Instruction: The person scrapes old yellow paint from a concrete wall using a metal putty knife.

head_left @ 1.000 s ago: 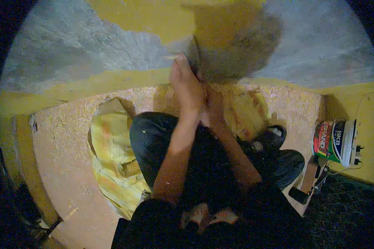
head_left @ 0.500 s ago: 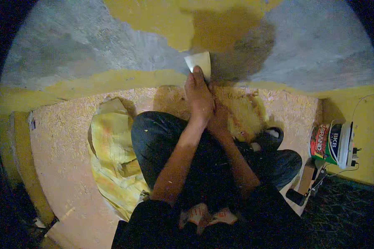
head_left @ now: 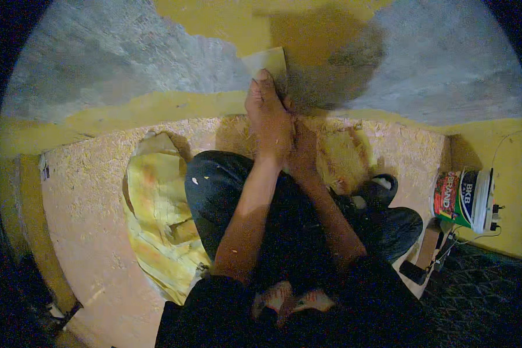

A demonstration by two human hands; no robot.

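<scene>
A flat, pale-bladed scraper [head_left: 272, 61] lies against the wall [head_left: 214, 64], where yellow paint borders bare grey patches. My left hand [head_left: 268, 119] is closed round the scraper, thumb pressed on the back of its blade. Just behind and to the right, my right hand [head_left: 303, 148] is tucked close against the left one. It appears closed round the scraper's handle, though its fingers and the handle are mostly hidden. A dark shadow falls on the wall right of the blade.
Paint flakes litter the pinkish ledge [head_left: 87, 220] under the wall. A crumpled yellow sheet [head_left: 159, 203] lies left of my bent knee. To the right stand a paint bucket [head_left: 455, 197], a black plug [head_left: 496, 226] with cables, and a dark patterned mat [head_left: 475, 284].
Both hands and the scraper have moved up the wall and slightly left. A pale flake now lies on my left knee.
</scene>
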